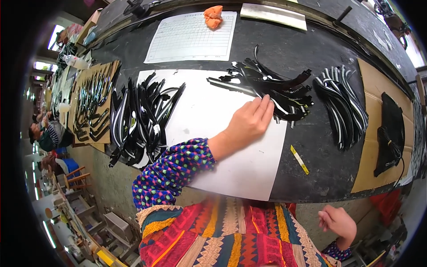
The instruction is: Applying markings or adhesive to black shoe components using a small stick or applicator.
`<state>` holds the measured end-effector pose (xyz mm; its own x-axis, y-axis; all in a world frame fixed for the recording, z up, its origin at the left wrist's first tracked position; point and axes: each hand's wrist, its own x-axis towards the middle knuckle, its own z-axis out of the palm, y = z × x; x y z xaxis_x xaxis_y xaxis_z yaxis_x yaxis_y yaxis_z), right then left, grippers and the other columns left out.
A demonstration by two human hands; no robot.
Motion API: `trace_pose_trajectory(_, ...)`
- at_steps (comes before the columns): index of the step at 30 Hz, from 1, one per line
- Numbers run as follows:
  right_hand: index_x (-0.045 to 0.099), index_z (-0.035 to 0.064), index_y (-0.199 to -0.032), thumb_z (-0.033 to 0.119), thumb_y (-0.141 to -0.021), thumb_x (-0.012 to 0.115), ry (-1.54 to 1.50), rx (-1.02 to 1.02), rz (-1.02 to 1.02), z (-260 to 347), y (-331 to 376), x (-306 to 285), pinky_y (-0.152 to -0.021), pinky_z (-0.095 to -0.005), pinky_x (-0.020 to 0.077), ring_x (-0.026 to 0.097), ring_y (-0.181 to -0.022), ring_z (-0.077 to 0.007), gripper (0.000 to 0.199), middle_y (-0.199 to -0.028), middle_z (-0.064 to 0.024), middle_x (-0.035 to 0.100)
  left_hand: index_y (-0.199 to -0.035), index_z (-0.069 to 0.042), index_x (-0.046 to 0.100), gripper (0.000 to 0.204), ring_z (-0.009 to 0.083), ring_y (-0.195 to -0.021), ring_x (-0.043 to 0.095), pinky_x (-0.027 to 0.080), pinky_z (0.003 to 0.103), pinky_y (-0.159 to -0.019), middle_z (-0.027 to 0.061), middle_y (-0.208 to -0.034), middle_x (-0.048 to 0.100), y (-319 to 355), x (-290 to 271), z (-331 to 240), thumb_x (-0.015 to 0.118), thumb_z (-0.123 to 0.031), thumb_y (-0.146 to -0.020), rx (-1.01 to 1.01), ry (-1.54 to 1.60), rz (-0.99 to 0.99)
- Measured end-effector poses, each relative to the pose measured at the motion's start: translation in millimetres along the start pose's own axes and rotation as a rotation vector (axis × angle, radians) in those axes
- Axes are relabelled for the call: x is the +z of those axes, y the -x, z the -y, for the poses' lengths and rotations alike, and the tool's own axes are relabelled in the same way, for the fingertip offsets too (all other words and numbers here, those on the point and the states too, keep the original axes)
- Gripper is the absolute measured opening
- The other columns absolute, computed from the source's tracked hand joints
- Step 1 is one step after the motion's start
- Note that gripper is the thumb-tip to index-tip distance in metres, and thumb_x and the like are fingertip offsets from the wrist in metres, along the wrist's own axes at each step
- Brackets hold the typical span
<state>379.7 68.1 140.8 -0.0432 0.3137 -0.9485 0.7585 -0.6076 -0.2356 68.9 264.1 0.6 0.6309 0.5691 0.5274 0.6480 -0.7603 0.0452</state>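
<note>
- The right hand (339,221) hangs low, off the table (311,178), fingers curled, holding nothing.
- The left hand (249,120) lies on the white sheet (240,169), fingers together, tips touching the black strips (275,89).
- More strips (142,120) lie to the left, and striped ones (342,102) to the right.
- Far back sit a form (191,38) and an orange rag (213,17).

The table (311,147) has a dark, matt top, scuffed and dusty in places. On it lies a smooth white paper sheet (209,115), matt and lightly smudged. The black curved strips (275,86) look like glossy plastic or coated leather, catching light along their edges; those in the left pile (142,118) shine the same way. Brown cardboard (371,147) looks dull and rough. The orange rag (213,17) is soft crumpled cloth.
</note>
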Motion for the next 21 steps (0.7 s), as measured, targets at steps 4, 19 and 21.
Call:
trace_pose_trajectory(4,0.058,-0.0026,-0.088,0.011,-0.104,0.048,-0.194,-0.339,-0.109,17,0,-22,-0.060,-0.0274,0.0535,0.070,-0.069,-0.0144,0.023,-0.078,-0.0129,0.070,-0.113,0.012,0.065,0.040,0.0265,-0.096,0.065,0.050,0.032,-0.071,0.0225,-0.115,0.068,6,0,-3,0.062,-0.002,-0.075,-0.026,-0.037,-0.012)
trace_pose_trajectory(19,0.061,-0.0049,-0.100,0.008,-0.105,0.048,-0.322,-0.858,-0.552,56,-79,-46,-0.069,-0.0242,0.0527,0.065,-0.072,-0.0127,0.020,-0.086,-0.0106,0.069,-0.144,-0.017,0.053,0.050,0.0366,-0.147,0.029,0.023,0.053,-0.108,0.0161,-0.150,0.046,23,-2,-17,0.061,-0.029,-0.097,-0.419,0.090,0.177)
trace_pose_trajectory(21,0.061,-0.0049,-0.100,0.007,-0.104,0.048,-0.366,-0.888,-0.741,54,-79,-52,-0.069,-0.0248,0.0526,0.063,-0.072,-0.0128,0.018,-0.087,-0.0102,0.068,-0.143,-0.017,0.054,0.048,0.0365,-0.146,0.031,0.024,0.053,-0.107,0.0159,-0.150,0.046,18,-2,-19,0.060,-0.028,-0.097,-0.413,0.065,0.189)
